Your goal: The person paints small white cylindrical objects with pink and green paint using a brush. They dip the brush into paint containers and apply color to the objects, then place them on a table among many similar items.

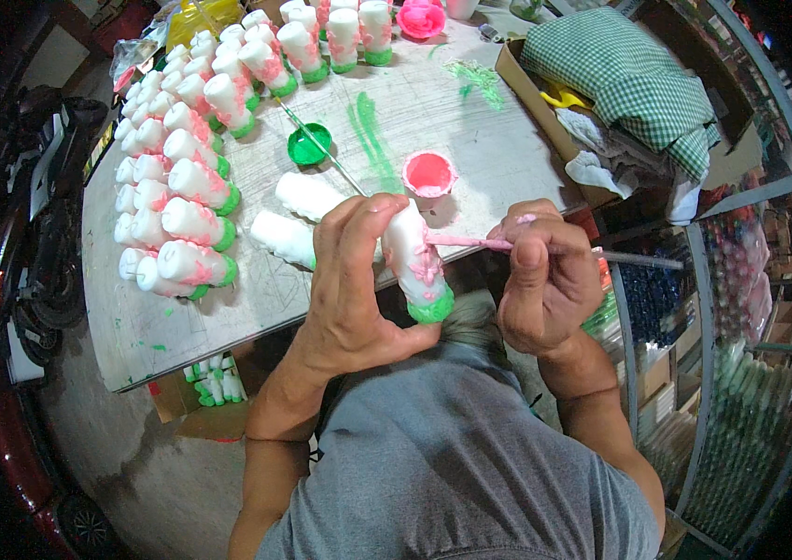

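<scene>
My left hand [344, 294] is closed round a white pillar candle [403, 233], fingers at one end and thumb near its green-painted base. Raised pink-painted decoration covers part of its side. In my right hand [545, 280] is a paintbrush [470, 241], pinched between thumb and fingers, its pink tip touching the candle's side. Just beyond the candle stands a small cup of pink paint [428, 177]. A shallow dish of green paint [308, 147] lies farther left, with a second thin brush [344, 173] resting across it. Two unpainted white candles [310, 196] lie beside my left hand.
Rows of painted candles [192, 224] fill the table's left and far side. A pink bowl [421, 19] stands at the back. To the right is a cardboard box [536, 112] with checked green cloth [615, 79]. Metal shelving [694, 411] holds goods; another candle box [214, 420] sits below left.
</scene>
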Motion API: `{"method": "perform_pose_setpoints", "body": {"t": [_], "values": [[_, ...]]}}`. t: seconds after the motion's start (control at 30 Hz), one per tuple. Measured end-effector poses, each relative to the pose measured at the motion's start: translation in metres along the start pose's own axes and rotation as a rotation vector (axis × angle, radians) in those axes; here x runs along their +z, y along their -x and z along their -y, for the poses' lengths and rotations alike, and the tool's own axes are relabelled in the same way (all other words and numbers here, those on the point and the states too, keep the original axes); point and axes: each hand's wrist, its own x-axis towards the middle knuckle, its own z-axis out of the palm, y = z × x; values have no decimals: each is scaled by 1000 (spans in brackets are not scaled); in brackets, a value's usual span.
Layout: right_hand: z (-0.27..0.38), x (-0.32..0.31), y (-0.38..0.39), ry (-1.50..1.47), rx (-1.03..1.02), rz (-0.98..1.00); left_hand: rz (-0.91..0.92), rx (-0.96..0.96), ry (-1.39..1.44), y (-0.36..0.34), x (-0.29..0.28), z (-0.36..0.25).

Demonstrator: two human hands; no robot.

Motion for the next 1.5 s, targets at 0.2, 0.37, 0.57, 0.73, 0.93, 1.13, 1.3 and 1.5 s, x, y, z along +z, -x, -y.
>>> {"method": "perform_pose_setpoints", "body": {"t": [0.2,0.37,0.57,0.73,0.93,1.13,1.3,1.5], "values": [[6,-4,-5,189,-246,267,-8,-21,14,3,1,3],[14,-13,-3,237,-193,348,-28,3,36,5,4,7],[8,-9,-3,207,-222,328,2,-37,-38,2,0,1],[-6,2,9,-167,133,-25,8,-26,31,5,1,3],[-12,1,6,-256,304,-83,-25,-67,103,8,4,4],[-4,-4,2,57,-134,145,-70,-111,241,10,9,9],[3,-8,8,28,-127,127,-91,-123,344,12,10,10],[2,-5,3,-34,-111,92,-78,-122,360,14,7,11]]}}
